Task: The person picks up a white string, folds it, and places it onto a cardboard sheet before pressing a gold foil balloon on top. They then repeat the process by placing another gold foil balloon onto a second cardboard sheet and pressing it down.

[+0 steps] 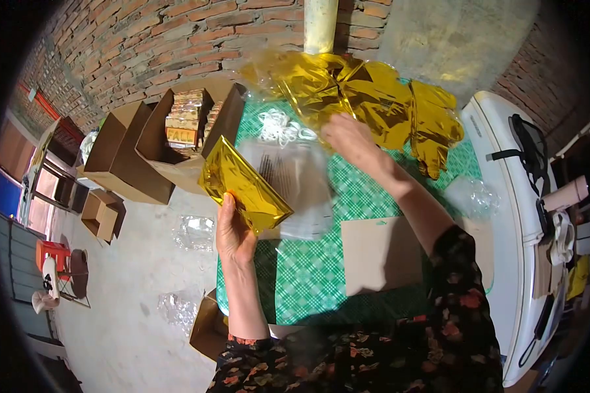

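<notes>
My left hand (233,232) is closed around the lower edge of a flat folded gold foil sheet (246,187), thumb on top. It is held above the table's left edge. At the back, my right hand (351,139) reaches to the near edge of a loose pile of shiny gold foil (373,98). Its fingers are blurred and partly hidden, so their grip does not show. Between the hands lies a stack of clear plastic bags (308,187), with a tangle of white string loops (282,128) just behind it.
A green checked tablecloth (308,281) covers the table, with a cardboard sheet (377,262) at its front. Left stands a cardboard box (154,147) of printed packs. A white appliance (505,150) borders the right. Crumpled clear plastic (196,232) lies on the floor.
</notes>
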The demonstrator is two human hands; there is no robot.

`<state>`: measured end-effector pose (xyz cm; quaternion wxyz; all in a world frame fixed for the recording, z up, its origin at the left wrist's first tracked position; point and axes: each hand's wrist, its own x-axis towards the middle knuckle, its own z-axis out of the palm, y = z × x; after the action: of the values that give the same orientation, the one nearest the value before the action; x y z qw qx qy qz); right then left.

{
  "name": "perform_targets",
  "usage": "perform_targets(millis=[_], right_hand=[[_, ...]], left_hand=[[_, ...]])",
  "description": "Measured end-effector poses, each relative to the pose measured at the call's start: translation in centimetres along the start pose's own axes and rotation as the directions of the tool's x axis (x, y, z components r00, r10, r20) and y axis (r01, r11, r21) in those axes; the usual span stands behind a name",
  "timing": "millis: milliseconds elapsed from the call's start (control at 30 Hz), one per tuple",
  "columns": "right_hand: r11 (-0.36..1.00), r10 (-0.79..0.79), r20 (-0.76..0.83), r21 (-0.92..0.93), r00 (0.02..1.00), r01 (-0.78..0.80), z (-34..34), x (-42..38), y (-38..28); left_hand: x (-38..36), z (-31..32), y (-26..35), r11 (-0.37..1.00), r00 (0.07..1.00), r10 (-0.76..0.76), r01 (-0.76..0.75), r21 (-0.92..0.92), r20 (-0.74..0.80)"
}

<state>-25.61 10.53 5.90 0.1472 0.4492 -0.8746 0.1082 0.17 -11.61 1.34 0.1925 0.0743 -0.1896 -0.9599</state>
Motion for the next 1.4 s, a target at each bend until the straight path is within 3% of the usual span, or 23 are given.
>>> perform_targets(millis=[67, 167, 267, 367, 467, 567, 600, 700, 733, 833, 967, 1000, 1100, 1233, 1300, 1400], right_hand=[[0.992, 0.004, 0.015, 0.123, 1.000, -0.006, 2.6, 3.0, 0.9], [0.998, -0.027, 0.158, 0.062, 0.987, 0.018, 4.1, 4.7, 1.5], [0.998, 0.026, 0.173, 0.050, 0.985, -0.035, 4.9, 4.8, 1.6], [0.991, 0.028, 0.095, 0.128, 0.995, -0.040, 4.3, 4.4, 3.1], [0.927, 0.059, -0.035, 0.372, 0.998, -0.042, -2.2, 0.7, 1.6], [0.906, 0.009, -0.180, 0.417, 0.984, 0.068, -5.5, -5.1, 1.9], [0.890, 0.028, -0.158, 0.454, 0.987, 0.047, -7.4, -7.3, 1.3], [0.742, 0.328, 0.023, 0.613, 0.944, -0.273, -10.2, -13.3, 0.0], [0.746, 0.232, -0.087, 0.655, 0.969, -0.120, -11.2, -15.7, 0.2], [0.696, 0.450, 0.004, 0.625, 0.893, -0.353, -13.9, -21.1, -1.4], [0.725, 0.497, -0.129, 0.605, 0.858, -0.330, -18.3, -25.6, -3.8], [0.680, 0.572, -0.080, 0.604, 0.817, -0.416, -19.7, -26.3, -4.7], [0.710, 0.541, -0.155, 0.611, 0.827, -0.350, -22.1, -28.0, -5.4], [0.662, 0.628, -0.295, 0.689, 0.720, -0.296, -24.2, -28.8, -6.9], [0.673, 0.621, -0.442, 0.724, 0.647, -0.152, -24.7, -29.0, -8.0], [0.772, 0.472, -0.704, 0.620, 0.530, 0.136, -26.2, -30.5, -6.8]], left_hand=[[0.1, -0.1, -0.1, 1.000, 1.000, -0.005, 0.005, 0.007, -0.001], [-0.2, 0.2, -0.2, 1.000, 0.996, 0.008, -0.007, 0.008, -0.091], [-0.1, 0.0, -0.3, 1.000, 0.994, -0.003, 0.003, -0.007, -0.105], [-0.1, 0.0, -0.4, 1.000, 0.996, -0.010, 0.011, 0.004, -0.090], [-0.2, 0.5, -0.6, 0.998, 0.994, 0.008, -0.001, 0.061, -0.113], [-0.1, 0.6, -1.0, 0.995, 0.994, 0.013, -0.001, 0.104, -0.111], [-0.1, 0.9, -1.1, 0.993, 0.995, 0.011, 0.001, 0.122, -0.099], [0.0, 1.2, -1.5, 0.977, 1.000, -0.001, 0.004, 0.213, -0.015], [-0.2, 1.9, -1.6, 0.971, 1.000, -0.021, 0.021, 0.240, -0.002], [0.1, 1.8, -2.2, 0.942, 0.998, -0.013, -0.007, 0.335, 0.057], [-0.3, 2.3, -3.0, 0.941, 0.999, -0.033, 0.025, 0.339, 0.017], [-0.6, 2.5, -3.0, 0.939, 0.999, -0.040, 0.027, 0.342, 0.030], [-1.2, 2.0, -2.3, 0.931, 0.998, -0.006, -0.015, 0.365, 0.055], [-2.2, 0.4, 0.2, 0.931, 0.998, 0.042, -0.052, 0.360, 0.036], [-3.7, 0.8, 1.9, 0.923, 0.997, 0.056, -0.071, 0.379, 0.051], [-4.9, 0.6, 3.9, 0.908, 0.992, 0.117, -0.122, 0.401, 0.037]])
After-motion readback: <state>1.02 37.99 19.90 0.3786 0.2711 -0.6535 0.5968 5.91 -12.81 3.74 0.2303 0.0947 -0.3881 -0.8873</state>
